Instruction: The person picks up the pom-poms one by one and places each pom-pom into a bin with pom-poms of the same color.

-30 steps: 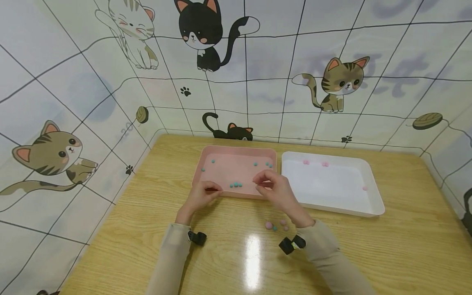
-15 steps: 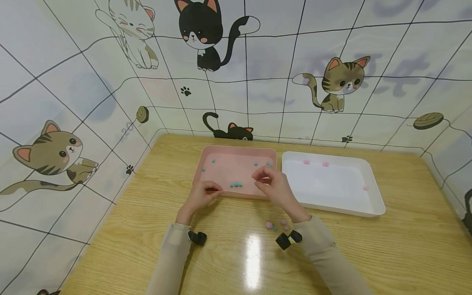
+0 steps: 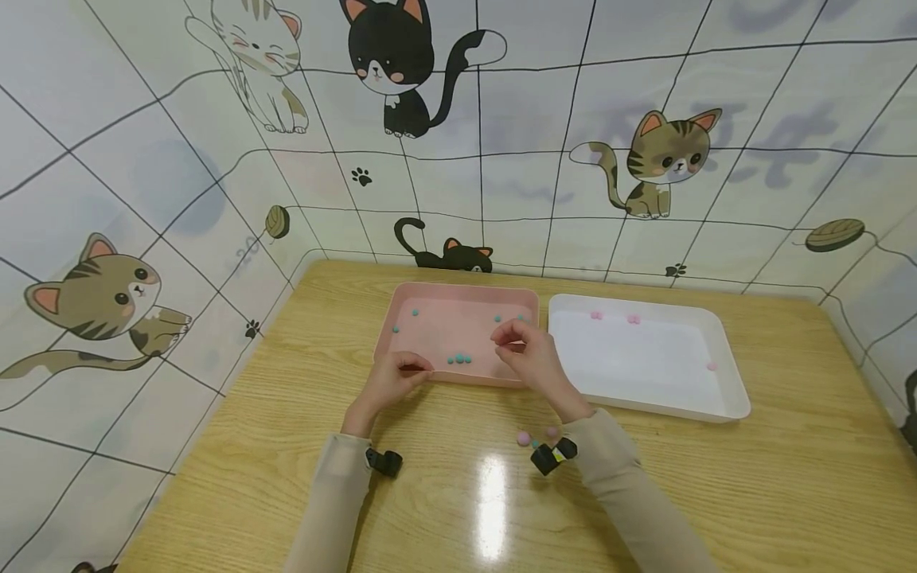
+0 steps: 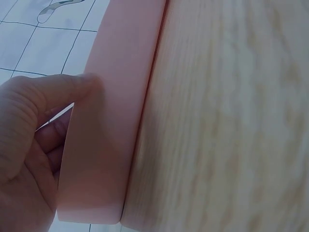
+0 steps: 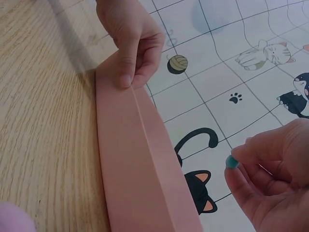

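My left hand (image 3: 390, 383) pinches the near rim of the pink tray (image 3: 444, 328), thumb outside its wall, as the left wrist view shows. Over the tray's right part, my right hand (image 3: 540, 362) pinches a small teal ball (image 5: 232, 161) between thumb and forefinger, apart from the tray floor. Inside the tray lie several teal balls: a row of three (image 3: 460, 359) near the front, two at the left, and others at the upper right, partly hidden behind my right hand.
A white tray (image 3: 637, 358) stands to the right, with pink pieces (image 3: 634, 319) in it. On the table in front of the trays lie a pink ball (image 3: 524, 438), another pink ball (image 3: 552, 432) and a teal ball, partly covered by the right wrist camera (image 3: 553, 456).
My right wrist and forearm have shifted left and slightly away from me, covering more of the loose balls. The right fingertips stay over the pink tray. My left hand has not moved.
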`<state>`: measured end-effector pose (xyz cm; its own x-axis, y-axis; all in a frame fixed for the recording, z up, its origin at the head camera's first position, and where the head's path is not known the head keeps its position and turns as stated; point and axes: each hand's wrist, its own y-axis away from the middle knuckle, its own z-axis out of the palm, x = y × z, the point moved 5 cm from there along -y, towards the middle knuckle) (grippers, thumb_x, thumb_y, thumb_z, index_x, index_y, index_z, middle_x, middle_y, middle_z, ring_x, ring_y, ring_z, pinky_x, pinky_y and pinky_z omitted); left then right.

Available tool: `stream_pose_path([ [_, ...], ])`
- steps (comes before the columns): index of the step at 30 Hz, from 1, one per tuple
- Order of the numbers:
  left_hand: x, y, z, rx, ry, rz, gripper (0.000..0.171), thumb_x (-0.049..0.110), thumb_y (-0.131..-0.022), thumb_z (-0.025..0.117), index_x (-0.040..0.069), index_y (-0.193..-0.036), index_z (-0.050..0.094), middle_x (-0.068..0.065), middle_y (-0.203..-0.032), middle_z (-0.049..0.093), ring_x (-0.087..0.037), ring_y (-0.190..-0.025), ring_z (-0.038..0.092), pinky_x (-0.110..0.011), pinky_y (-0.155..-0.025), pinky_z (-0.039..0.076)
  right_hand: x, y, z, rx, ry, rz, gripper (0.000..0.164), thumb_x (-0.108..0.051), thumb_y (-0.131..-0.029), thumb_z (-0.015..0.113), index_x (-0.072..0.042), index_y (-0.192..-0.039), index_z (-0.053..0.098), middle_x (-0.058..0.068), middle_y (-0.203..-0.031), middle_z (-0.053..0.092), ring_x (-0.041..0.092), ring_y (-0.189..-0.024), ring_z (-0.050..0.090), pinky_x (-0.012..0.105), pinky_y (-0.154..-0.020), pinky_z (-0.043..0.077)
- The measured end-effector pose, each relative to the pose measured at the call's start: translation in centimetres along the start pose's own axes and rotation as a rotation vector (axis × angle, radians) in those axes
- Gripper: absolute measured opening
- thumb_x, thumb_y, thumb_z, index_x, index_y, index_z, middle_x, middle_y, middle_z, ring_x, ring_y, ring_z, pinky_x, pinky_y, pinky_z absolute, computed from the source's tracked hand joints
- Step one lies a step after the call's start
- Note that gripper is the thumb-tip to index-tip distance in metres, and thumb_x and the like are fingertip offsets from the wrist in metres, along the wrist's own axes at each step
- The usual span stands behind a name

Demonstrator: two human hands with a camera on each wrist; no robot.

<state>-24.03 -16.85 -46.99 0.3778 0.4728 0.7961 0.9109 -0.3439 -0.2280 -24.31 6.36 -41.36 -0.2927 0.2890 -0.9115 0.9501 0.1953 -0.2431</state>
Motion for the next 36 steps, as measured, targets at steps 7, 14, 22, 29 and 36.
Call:
stream_pose_path([
  [7, 0.0, 0.0, 0.1, 0.002, -0.001, -0.004, 0.004, 0.001, -0.082, 0.07, -0.002, -0.084, 0.072, -0.009, -0.083, 0.069, -0.02, -0.079, 0.065, -0.027, -0.076, 0.055, 0.7, -0.4, 0.2, 0.017, 0.029, -0.024, 0.013, 0.013, -0.079, 0.064, 0.003, -0.088, 0.063, 0.016, -0.089, 0.063, 0.031, -0.086, 0.063, 0.038, -0.077, 0.056],
  [14, 0.6, 0.1, -0.1, -0.004, -0.001, 0.009, 0.004, -0.002, -0.082, 0.069, -0.003, -0.084, 0.071, -0.012, -0.083, 0.069, -0.022, -0.079, 0.065, -0.027, -0.075, 0.055, 1.6, -0.8, 0.5, 0.048, 0.024, 0.007, 0.012, 0.011, -0.079, 0.066, 0.003, -0.088, 0.062, 0.017, -0.09, 0.064, 0.032, -0.086, 0.063, 0.038, -0.078, 0.055],
  [22, 0.1, 0.0, 0.1, 0.001, 0.004, 0.004, 0.004, 0.001, -0.082, 0.07, -0.001, -0.084, 0.072, -0.01, -0.084, 0.069, -0.021, -0.079, 0.065, -0.027, -0.075, 0.055, 2.0, -0.9, 0.3, 0.063, 0.012, 0.038, 0.012, 0.009, -0.079, 0.067, 0.004, -0.089, 0.062, 0.018, -0.092, 0.064, 0.031, -0.088, 0.063, 0.036, -0.08, 0.055],
  [29, 0.4, 0.1, 0.0, 0.014, -0.003, -0.028, 0.004, -0.002, -0.082, 0.069, -0.002, -0.085, 0.072, -0.01, -0.084, 0.069, -0.022, -0.08, 0.065, -0.029, -0.075, 0.055, 1.9, -0.4, 0.0, 0.06, 0.012, 0.042, 0.012, 0.009, -0.079, 0.067, 0.004, -0.089, 0.062, 0.018, -0.091, 0.065, 0.031, -0.088, 0.063, 0.033, -0.079, 0.055],
  [36, 1.0, 0.1, 0.0, 0.008, 0.003, -0.006, 0.004, -0.006, -0.082, 0.067, -0.007, -0.085, 0.07, -0.017, -0.083, 0.068, -0.031, -0.08, 0.064, -0.039, -0.075, 0.056, 1.6, 0.7, -0.5, 0.043, 0.012, 0.014, 0.014, 0.011, -0.078, 0.067, 0.003, -0.089, 0.062, 0.017, -0.091, 0.064, 0.03, -0.088, 0.062, 0.029, -0.076, 0.055],
])
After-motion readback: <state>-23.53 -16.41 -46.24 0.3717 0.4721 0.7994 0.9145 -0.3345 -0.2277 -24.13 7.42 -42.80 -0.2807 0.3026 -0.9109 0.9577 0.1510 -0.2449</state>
